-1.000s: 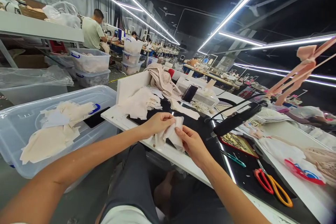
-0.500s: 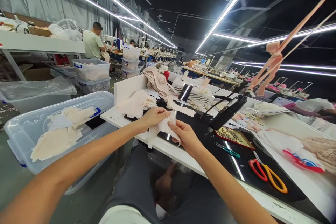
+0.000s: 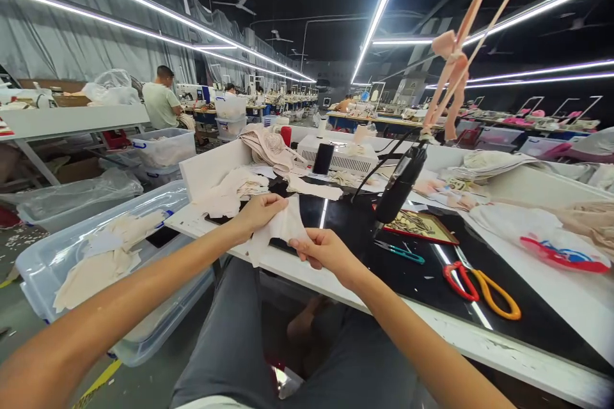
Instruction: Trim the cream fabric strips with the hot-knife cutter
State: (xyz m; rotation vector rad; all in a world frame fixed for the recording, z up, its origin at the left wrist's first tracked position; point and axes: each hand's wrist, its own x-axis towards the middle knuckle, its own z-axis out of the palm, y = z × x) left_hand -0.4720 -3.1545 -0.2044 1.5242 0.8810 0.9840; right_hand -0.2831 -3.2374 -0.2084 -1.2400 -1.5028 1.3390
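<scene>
A small white fabric piece is stretched between my two hands above the front edge of the table. My left hand pinches its upper left part, and my right hand pinches its lower right corner. Behind my left hand lies a pile of cream fabric pieces. A long cream strip rests flat on the black surface past the held piece. To the right of my right hand are teal snips and scissors with red and orange handles.
A black upright device with a cable stands right of centre, beside a red-rimmed tray. Peach straps hang above. At left, a clear bin holds fabric pieces. A person sits in the background.
My hands have moved apart, spreading the fabric between them; my right hand now holds its lower corner. The camera view has turned and levelled slightly.
</scene>
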